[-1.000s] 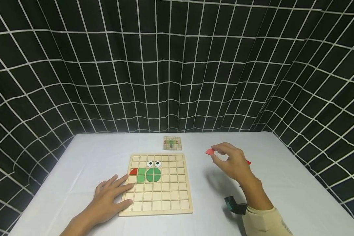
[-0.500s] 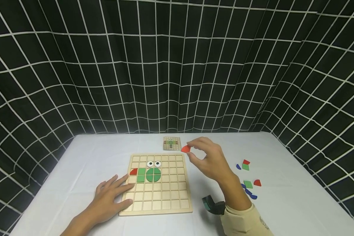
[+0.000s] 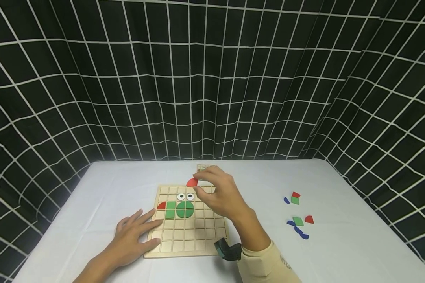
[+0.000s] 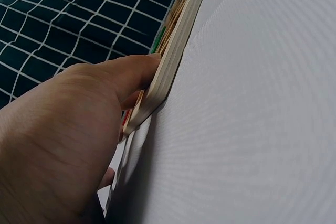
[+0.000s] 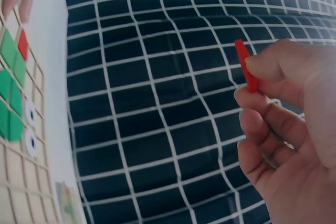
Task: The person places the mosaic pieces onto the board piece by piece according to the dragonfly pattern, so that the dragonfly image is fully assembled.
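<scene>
My right hand (image 3: 217,192) pinches a red quarter-circle tile (image 3: 192,182) between thumb and fingers, above the far edge of the wooden grid board (image 3: 184,247). The right wrist view shows that tile (image 5: 247,66) edge-on. My left hand (image 3: 129,237) rests with spread fingers on the board's left edge; its thumb lies on the rim in the left wrist view. Set in the board are a red quarter-circle (image 3: 161,205), two green squares (image 3: 170,210), a green circle (image 3: 185,209) of quarter tiles, and two eye tiles (image 3: 185,196).
A small pattern card (image 3: 202,167) lies behind the board, partly hidden by my right hand. Loose tiles lie at the right of the white table: green squares (image 3: 298,221), red quarter-circles (image 3: 309,219) and several blue pieces (image 3: 298,230). A dark gridded curtain (image 3: 212,98) surrounds the table.
My right hand has carried the red quarter-circle tile leftward from the table's right side to over the board, uncovering the loose tiles. My left hand has stayed at the board's edge.
</scene>
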`<state>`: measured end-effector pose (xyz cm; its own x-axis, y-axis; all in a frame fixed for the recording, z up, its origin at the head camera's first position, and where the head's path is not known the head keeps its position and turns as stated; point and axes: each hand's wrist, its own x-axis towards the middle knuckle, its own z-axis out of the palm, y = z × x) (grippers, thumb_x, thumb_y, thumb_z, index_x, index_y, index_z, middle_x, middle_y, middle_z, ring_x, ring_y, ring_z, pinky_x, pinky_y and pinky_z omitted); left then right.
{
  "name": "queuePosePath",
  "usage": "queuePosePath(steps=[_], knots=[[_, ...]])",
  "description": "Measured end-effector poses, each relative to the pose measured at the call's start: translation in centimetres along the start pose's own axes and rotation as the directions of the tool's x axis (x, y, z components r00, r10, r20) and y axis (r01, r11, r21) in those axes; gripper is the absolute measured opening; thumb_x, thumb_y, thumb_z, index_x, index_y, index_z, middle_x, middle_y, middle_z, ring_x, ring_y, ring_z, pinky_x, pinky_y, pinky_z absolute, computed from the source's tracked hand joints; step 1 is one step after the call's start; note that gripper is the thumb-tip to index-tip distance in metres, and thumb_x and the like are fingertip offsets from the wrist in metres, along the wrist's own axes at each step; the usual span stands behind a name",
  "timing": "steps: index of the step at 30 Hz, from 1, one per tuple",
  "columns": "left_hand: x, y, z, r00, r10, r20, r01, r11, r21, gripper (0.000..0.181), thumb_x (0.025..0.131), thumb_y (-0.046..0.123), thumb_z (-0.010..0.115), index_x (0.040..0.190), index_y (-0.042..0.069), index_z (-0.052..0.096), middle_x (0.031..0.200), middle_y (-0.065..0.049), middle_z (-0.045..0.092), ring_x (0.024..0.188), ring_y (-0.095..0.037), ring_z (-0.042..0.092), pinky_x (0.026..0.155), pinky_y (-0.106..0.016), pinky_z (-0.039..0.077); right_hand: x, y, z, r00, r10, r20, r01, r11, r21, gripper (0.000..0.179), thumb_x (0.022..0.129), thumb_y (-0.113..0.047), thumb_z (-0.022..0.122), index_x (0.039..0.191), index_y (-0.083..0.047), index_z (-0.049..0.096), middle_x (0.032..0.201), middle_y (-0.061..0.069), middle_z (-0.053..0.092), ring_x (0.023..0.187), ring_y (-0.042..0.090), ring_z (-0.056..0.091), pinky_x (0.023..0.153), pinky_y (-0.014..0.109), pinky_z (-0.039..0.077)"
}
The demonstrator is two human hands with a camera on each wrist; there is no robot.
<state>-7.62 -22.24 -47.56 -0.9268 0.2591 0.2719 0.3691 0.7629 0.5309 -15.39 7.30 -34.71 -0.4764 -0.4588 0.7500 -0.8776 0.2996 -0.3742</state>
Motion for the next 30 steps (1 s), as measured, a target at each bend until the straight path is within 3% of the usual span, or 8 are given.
queuePosePath(steps=[9,14,18,23,25,30], knots=[[-0.1,0.0,-0.1,1.000,0.001,0.016,-0.001,1.000,0.006,0.047,0.096,0.045,0.080,0.135,0.019,0.078,0.161,-0.011,0.055,0.150,-0.054,0.037,0.112,-0.081,0.018,0.1,-0.3,3.8,0.998,0.045,0.053,-0.046,0.999,0.019,0.024,0.086,0.006,0.083,0.109,0.005,0.079,0.104,0.012,0.077,0.102,0.030,0.073,0.095,0.040,0.059],[-0.1,0.0,-0.1,1.000,0.007,0.015,-0.007,1.000,0.009,0.046,0.096,0.045,0.080,0.135,0.019,0.078,0.161,-0.011,0.056,0.150,-0.055,0.038,0.111,-0.081,0.018,0.0,-0.1,6.2,0.984,0.126,0.123,-0.129,0.992,0.014,0.023,0.089,0.003,0.084,0.112,0.004,0.079,0.107,0.011,0.078,0.105,0.030,0.072,0.096,0.038,0.059],[0.0,0.0,-0.1,1.000,0.008,0.021,-0.008,1.000,0.005,0.046,0.097,0.045,0.080,0.135,0.020,0.078,0.161,-0.011,0.055,0.150,-0.055,0.038,0.111,-0.082,0.018,-0.2,0.1,7.7,0.948,0.244,0.202,-0.248,0.969,-0.006,0.023,0.094,0.000,0.081,0.117,0.001,0.080,0.113,0.008,0.077,0.110,0.027,0.070,0.095,0.034,0.058],[0.0,0.0,-0.2,0.999,-0.005,0.041,0.005,1.000,0.001,0.046,0.097,0.045,0.080,0.136,0.020,0.078,0.162,-0.011,0.054,0.151,-0.055,0.036,0.113,-0.081,0.017,-0.6,0.5,9.6,0.881,0.371,0.295,-0.377,0.925,-0.038,0.022,0.099,-0.005,0.079,0.121,-0.003,0.080,0.120,0.005,0.077,0.121,0.025,0.068,0.106,0.039,0.054],[0.0,0.1,-0.2,0.999,-0.013,0.047,0.013,1.000,-0.002,0.046,0.098,0.045,0.079,0.137,0.019,0.077,0.163,-0.011,0.053,0.152,-0.055,0.035,0.113,-0.081,0.016,-0.8,0.7,10.4,0.857,0.397,0.327,-0.401,0.914,-0.058,0.022,0.100,-0.007,0.078,0.122,-0.004,0.080,0.121,0.002,0.076,0.124,0.023,0.067,0.110,0.039,0.051],[0.0,0.1,-0.4,0.998,-0.025,0.058,0.025,1.000,-0.003,0.048,0.098,0.045,0.079,0.137,0.018,0.077,0.164,-0.011,0.051,0.152,-0.055,0.034,0.113,-0.082,0.015,-1.4,1.0,11.8,0.823,0.428,0.375,-0.411,0.903,-0.128,0.022,0.102,-0.012,0.078,0.123,-0.009,0.081,0.123,-0.002,0.075,0.123,0.017,0.065,0.109,0.036,0.051]])
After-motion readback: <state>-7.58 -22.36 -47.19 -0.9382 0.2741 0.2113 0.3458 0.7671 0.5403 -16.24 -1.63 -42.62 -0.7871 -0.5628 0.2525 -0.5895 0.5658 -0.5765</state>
